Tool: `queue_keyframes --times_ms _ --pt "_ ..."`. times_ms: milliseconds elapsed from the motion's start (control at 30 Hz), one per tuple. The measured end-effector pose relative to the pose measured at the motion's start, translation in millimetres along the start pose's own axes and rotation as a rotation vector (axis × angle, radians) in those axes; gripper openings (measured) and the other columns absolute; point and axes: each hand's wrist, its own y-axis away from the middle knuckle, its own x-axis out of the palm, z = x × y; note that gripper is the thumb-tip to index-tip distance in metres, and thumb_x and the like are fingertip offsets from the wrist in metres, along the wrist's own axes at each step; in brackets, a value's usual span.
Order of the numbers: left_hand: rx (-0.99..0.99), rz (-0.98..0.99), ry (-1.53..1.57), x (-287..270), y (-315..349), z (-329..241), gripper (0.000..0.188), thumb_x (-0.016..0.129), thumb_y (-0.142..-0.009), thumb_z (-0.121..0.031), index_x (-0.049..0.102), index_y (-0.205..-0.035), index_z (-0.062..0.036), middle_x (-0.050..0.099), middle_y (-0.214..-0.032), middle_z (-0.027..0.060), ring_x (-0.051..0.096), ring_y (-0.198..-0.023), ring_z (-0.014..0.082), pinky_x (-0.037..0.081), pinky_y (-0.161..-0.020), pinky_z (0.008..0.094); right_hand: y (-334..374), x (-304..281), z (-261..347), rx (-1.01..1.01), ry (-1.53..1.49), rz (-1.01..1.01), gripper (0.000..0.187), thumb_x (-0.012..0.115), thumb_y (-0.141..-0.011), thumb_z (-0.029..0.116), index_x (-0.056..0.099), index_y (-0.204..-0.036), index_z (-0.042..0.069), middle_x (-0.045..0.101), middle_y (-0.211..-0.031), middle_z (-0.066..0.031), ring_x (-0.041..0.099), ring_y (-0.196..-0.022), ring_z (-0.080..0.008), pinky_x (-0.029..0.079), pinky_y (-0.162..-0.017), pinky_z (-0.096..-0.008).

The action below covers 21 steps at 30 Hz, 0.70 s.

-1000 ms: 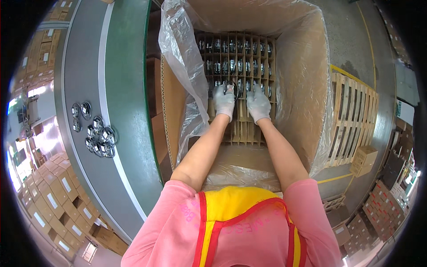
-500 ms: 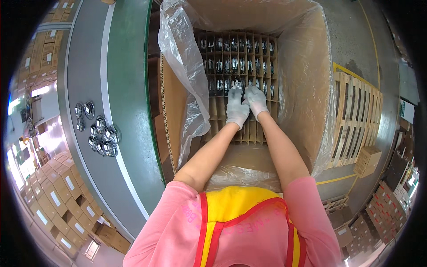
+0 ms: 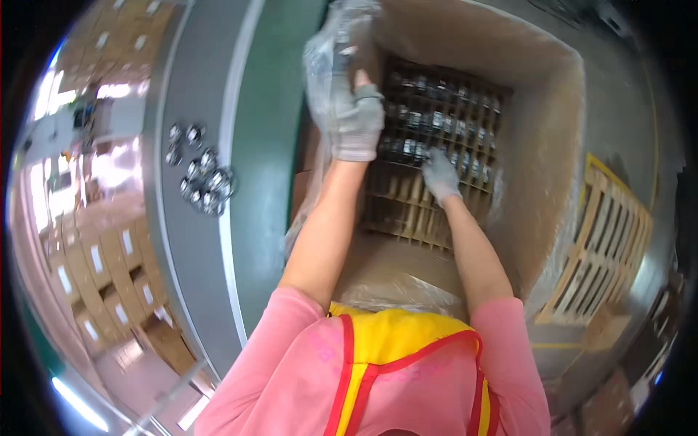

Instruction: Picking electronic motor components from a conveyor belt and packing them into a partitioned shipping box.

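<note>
The left hand (image 3: 359, 118) is held at the left side of the carton (image 3: 542, 138); inside it, the right hand (image 3: 440, 174) is held near shiny pieces (image 3: 415, 120). Finger spread cannot be told (both are blurred).

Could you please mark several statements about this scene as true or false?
1. The left hand and right hand both wear gloves. True.
2. The right hand is over the grey surface. False: it reaches into the carton.
3. Shiny parts lie on the grey surface. True.
4. The wooden pallet is left of the carton. False: it is on the right.
5. The apron is yellow with red trim. True.
</note>
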Motion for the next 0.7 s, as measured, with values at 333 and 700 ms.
queue_keyframes --times_ms 333,700 --pt "-0.857 1.179 0.189 -170.3 49.4 -17.4 0.083 0.068 -0.083 -0.039 0.026 -0.146 -0.0049 0.046 -0.134 0.0309 0.042 -0.129 0.0421 0.035 -0.106 0.0416 -47.8 -29.2 2.2 -0.104 -0.382 -0.089 0.027 0.057 -0.091 0.017 0.06 -0.112 0.001 0.066 -0.1 -0.0084 0.063 -0.083 -0.0175 0.049 -0.075 -0.028" --pt "-0.854 0.292 -0.557 -344.9 151.0 196.7 0.034 0.063 -0.078 -0.013 0.061 -0.112 -0.0094 0.059 -0.118 0.0155 0.058 -0.104 0.0346 0.049 -0.086 0.045 8.9 -48.9 354.0 -0.953 -0.259 -0.105 0.025 0.052 -0.093 0.006 0.061 -0.116 0.003 0.064 -0.102 -0.0033 0.06 -0.088 -0.0109 0.05 -0.077 -0.024"
